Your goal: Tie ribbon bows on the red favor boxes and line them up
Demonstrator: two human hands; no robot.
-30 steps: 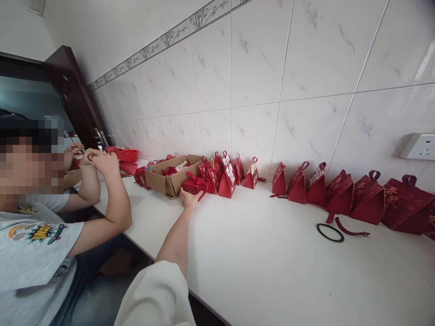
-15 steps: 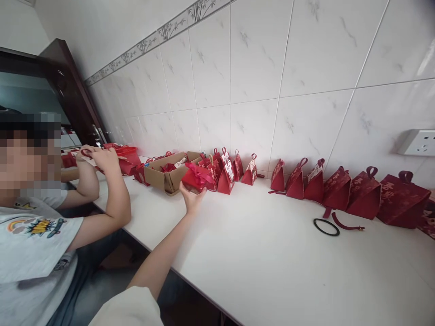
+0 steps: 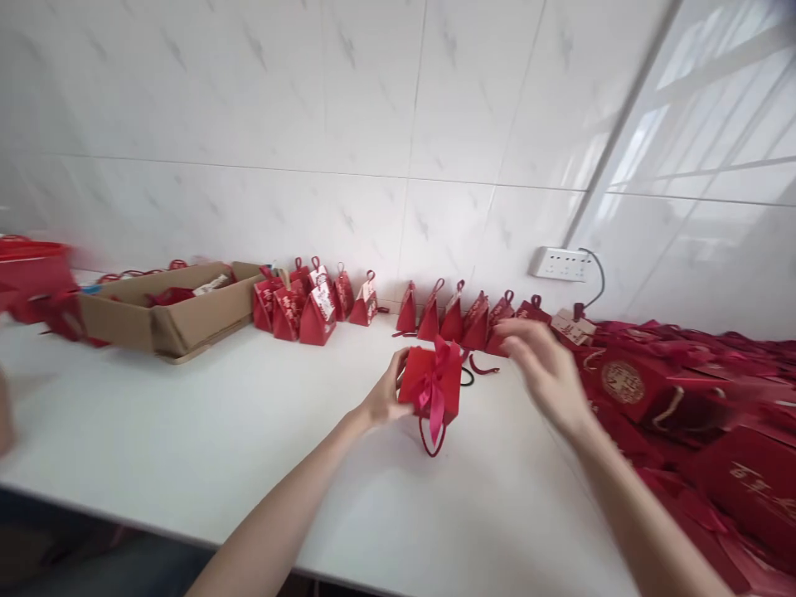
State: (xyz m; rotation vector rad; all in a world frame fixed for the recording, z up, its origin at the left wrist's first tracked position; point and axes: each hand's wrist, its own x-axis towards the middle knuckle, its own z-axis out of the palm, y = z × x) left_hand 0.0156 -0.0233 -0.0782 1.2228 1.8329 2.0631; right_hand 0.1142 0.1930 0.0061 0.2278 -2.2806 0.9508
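- The red box (image 3: 413, 375) with a pink ribbon (image 3: 437, 388) tied over it is at the middle of the view, above the near part of the tabletop (image 3: 236, 439); whether its underside touches the surface cannot be told.
- Its visible face looks close to square, so no clear long axis shows; the ribbon tails and a dark red cord loop (image 3: 434, 452) hang at its near side.
- The left hand (image 3: 386, 400) grips the box from its left side, fingers behind and thumb towards the near side.
- The right hand (image 3: 550, 377) is blurred, its fingers parted and loosely bent, with nothing seen in its grasp. The box lies to the left of its fingertips and slightly nearer the wearer, with a gap between; the left hand is the one in contact, and the box's right side faces the free hand.
- Just behind the box are a black ring (image 3: 468, 378), partly hidden, and a dark red strap (image 3: 483, 367).
- Farther back, a row of pointed red boxes (image 3: 429, 322) stands along the wall, with a cluster of tagged boxes (image 3: 318, 323) to its left.
- An open cardboard box (image 3: 121, 325) sits farther left; red gift boxes (image 3: 659, 398) are heaped on the right.
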